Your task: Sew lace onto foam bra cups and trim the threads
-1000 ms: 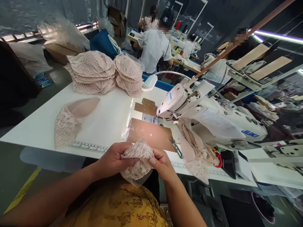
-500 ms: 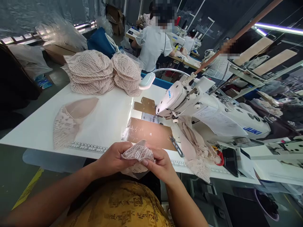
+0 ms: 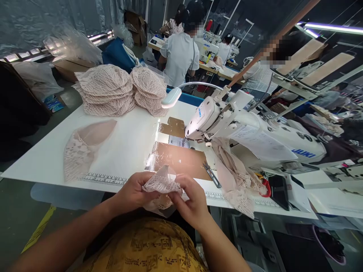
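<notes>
Both hands grip a small pale pink lace piece point(image 3: 162, 186) over the table's front edge, in front of the sewing machine. My left hand point(image 3: 135, 192) pinches its left side, thumb below and fingers behind. My right hand point(image 3: 190, 198) has its right edge between thumb and fingers. Part of the cloth hangs under the hands, and its folds hide some of the fingertips. Beyond the hands lies a brown taped panel point(image 3: 178, 158) on the tabletop. Thread snips point(image 3: 212, 175) rest at its right end. A similar lace and mesh piece point(image 3: 82, 149) lies flat to the left.
Stacked lace pieces point(image 3: 106, 90) stand at the back left of the white table point(image 3: 127, 139). A JUKI sewing machine point(image 3: 207, 117) with a small lamp point(image 3: 171, 98) is ahead. More lace cloth point(image 3: 235, 177) hangs over the front edge at right, near a dark phone point(image 3: 279, 190). Co-workers sit beyond.
The lace piece has been turned and folded a little between my hands, its top corner now higher. My right fingers have shifted on its edge. The camera view has moved slightly.
</notes>
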{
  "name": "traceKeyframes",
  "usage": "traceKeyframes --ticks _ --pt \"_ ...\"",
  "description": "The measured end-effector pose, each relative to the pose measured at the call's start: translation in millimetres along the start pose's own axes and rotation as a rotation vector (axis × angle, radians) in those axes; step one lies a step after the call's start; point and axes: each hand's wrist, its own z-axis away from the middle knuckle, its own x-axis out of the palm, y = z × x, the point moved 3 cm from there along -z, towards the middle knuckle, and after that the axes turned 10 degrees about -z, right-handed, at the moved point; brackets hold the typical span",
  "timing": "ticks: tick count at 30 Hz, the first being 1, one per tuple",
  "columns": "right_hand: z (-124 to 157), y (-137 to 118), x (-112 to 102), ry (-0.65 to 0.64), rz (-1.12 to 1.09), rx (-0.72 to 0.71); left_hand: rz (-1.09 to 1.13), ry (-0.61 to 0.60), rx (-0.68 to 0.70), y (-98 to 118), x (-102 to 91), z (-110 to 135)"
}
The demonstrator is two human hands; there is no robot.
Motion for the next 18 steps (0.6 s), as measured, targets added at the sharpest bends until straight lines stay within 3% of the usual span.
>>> traceKeyframes --ticks 5,9,14,18 --pt "-3 13 -2 0.003 -0.258 0.326 0.040 -0.053 0.002 3 1.9 3" --pt "-8 20 -4 -0.006 -0.364 0.371 0.047 -0.067 0.021 7 2.7 3" --pt "-11 23 3 -0.151 -0.630 0.442 0.095 -0.084 0.034 5 3.9 0" --pt "-9 27 7 -0.108 -0.644 0.506 0.011 -0.057 -0.040 -2 3.3 3"
